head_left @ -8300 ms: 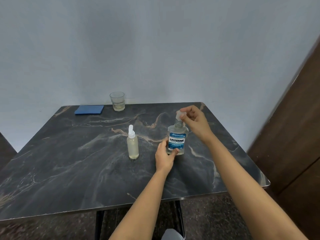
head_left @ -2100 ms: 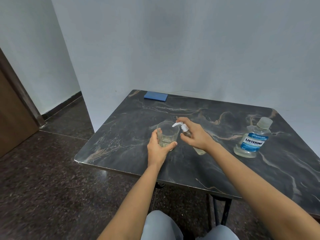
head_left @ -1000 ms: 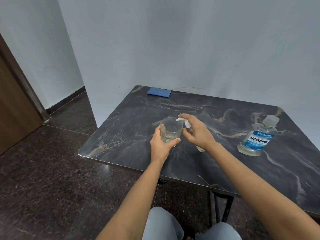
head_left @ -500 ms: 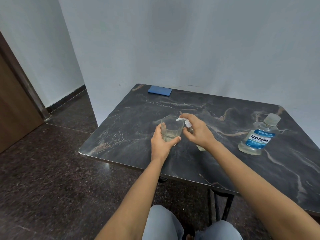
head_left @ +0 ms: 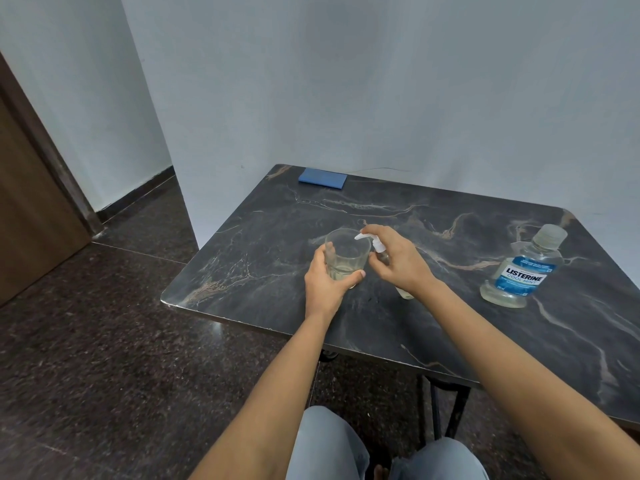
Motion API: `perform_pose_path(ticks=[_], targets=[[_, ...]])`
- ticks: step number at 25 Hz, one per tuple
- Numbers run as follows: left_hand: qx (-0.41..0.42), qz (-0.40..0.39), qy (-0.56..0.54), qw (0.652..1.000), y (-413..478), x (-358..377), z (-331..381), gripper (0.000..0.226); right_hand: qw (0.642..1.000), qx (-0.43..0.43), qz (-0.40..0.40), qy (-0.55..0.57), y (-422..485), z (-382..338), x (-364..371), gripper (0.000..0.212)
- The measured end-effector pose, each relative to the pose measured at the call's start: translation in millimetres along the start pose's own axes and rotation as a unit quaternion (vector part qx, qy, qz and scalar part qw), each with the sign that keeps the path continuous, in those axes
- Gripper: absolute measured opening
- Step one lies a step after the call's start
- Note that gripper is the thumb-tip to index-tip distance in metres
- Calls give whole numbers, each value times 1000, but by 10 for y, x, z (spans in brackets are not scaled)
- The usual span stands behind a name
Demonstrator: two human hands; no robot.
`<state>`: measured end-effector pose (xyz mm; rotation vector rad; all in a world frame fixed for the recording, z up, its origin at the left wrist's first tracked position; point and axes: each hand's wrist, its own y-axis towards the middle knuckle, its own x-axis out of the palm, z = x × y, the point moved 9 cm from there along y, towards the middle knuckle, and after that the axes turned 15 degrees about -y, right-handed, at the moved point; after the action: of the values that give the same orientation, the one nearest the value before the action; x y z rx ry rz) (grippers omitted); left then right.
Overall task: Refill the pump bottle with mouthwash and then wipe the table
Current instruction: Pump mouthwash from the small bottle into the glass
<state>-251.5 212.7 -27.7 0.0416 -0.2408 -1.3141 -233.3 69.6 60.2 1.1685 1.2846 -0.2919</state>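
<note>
My left hand (head_left: 327, 278) grips a clear glass (head_left: 346, 256) with a little pale liquid in its bottom, near the table's left front part. My right hand (head_left: 394, 261) wraps the small pump bottle (head_left: 405, 292), a finger on its white pump head (head_left: 369, 239), whose nozzle points over the glass rim. Most of the bottle is hidden by the hand; only its base and pump show. The capped Listerine mouthwash bottle (head_left: 521, 271) stands upright to the right, untouched. A folded blue cloth (head_left: 322, 178) lies at the far left corner.
The dark marble table (head_left: 433, 220) stands against a pale wall. Its left and front edges are close to the glass. Dark floor lies to the left, with a brown door (head_left: 27, 220) beyond. My knees show below the table's front edge.
Since 8 s ago the view swung left, the glass came forward into my left hand, and my right hand left the mouthwash cap for the pump bottle. In the last second both hands stay nearly still.
</note>
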Motion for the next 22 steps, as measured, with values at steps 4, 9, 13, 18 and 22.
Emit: perform_pose_path(ticks=[4,9,13,18,22], targets=[[0,0,-1,1000,0,3,3,80,1000,0,1,-2,-4,17,4,43],[-3,-2,5,1000,-2,3,4,81,1000,-1,25,-3,2,-13,-11,33],[-2,0,8,1000,-2,0,5,80,1000,-2,26,-9,13,-18,-9,32],[3,-1,3,1000,-7,7,26,79,1000,10,12,0,25,33,19,39],[4,3,3,1000,-2,11,22,79,997,50,33,50,-10,153,-88,52]])
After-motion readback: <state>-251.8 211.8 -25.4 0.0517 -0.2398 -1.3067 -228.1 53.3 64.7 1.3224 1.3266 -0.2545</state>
